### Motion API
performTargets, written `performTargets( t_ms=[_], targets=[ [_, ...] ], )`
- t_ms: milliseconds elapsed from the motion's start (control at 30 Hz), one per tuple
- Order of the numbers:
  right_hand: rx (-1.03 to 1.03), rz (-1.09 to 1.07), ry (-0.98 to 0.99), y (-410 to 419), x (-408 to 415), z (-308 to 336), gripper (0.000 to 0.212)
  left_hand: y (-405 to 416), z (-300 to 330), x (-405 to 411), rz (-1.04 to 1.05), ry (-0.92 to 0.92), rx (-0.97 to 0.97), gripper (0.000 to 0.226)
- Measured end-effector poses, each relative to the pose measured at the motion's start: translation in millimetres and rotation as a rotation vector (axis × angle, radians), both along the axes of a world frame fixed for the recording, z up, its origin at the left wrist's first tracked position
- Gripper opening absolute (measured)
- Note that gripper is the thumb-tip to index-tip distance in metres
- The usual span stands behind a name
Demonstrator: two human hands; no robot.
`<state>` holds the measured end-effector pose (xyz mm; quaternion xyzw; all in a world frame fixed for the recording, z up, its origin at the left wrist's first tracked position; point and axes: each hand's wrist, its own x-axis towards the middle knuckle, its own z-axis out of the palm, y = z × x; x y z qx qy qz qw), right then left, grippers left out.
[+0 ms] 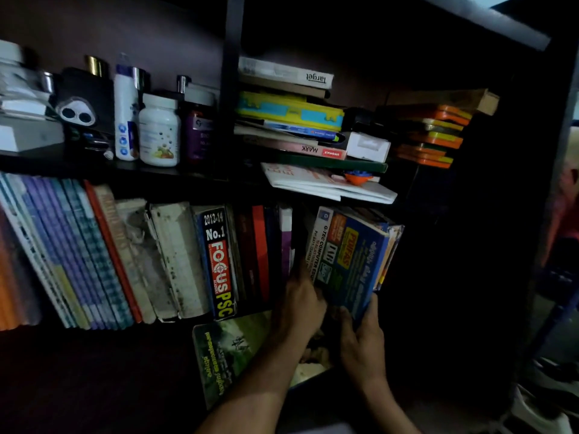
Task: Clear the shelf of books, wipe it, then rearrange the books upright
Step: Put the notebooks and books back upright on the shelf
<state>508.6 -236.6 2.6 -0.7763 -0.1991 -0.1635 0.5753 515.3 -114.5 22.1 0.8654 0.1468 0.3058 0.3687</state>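
Two dim shelves (94,170) hold books; both hands, left hand (302,303) and right hand (365,339), seemingly grip a blue book (354,261).

A dark shelving unit (233,89) fills the wall, split by an upright divider. On the upper board, left of the divider, stand a white spray bottle (125,114), a white supplement jar (159,133) and a purple jar (199,136). Right of it lies a flat pile of books (291,120), a white box (368,147) just beside it, and orange-edged slabs (434,136) stacked further right. On the lower shelf a row of books (103,255) stands leaning, the FOCUS PSC book (219,261) among them. A green book (225,352) lies flat at the front edge
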Motion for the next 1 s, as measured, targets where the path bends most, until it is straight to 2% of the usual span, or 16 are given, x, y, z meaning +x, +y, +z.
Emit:
performTargets(
  t_ms=[100, 200, 267, 433, 533, 633, 733, 800, 900, 967, 1000],
  targets=[
    [0.006, 0.038, 0.009, 0, 1, -1, 0.058, 6, 4, -4, 0.053, 0.001, 0.085, 0.072],
    [-0.023, 0.108, 0.004, 1, -2, 1, 0.066, 5, 2, -10, -0.083, -0.173, 0.038, 0.082],
    [-0.041, 0.160, -0.005, 3, -5, 3, 0.067, 5, -5, -7, -0.181, -0.234, -0.096, 0.078],
    [-0.050, 0.171, -0.081, 8, -6, 9, 0.063, 3, -1, -7, -0.359, -0.242, -0.762, 0.053],
    [-0.010, 0.183, -0.108, 19, 4, 17, 0.062, -1, 8, -11, -0.471, -0.262, -0.830, 0.052],
    [0.010, 0.217, -0.113, 27, 17, 15, 0.058, -7, 4, -7, -0.450, -0.219, -0.715, 0.076],
    [-0.037, 0.265, -0.110, 35, 27, 9, 0.040, -12, -1, -4, -0.351, -0.161, -0.522, 0.097],
    [-0.064, 0.282, -0.043, 42, 38, 4, 0.031, -15, 2, -9, -0.259, -0.259, -0.355, 0.083],
    [-0.127, 0.261, 0.039, 48, 49, -1, 0.024, -4, 9, -14, 0.061, -0.534, 0.032, 0.049],
    [-0.191, 0.300, 0.052, 49, 46, 1, 0.022, 8, 13, -13, 0.246, -0.580, 0.204, 0.048],
    [-0.210, 0.322, 0.088, 50, 45, 5, 0.023, 12, 15, -13, 0.312, -0.560, 0.231, 0.050]
  ],
)
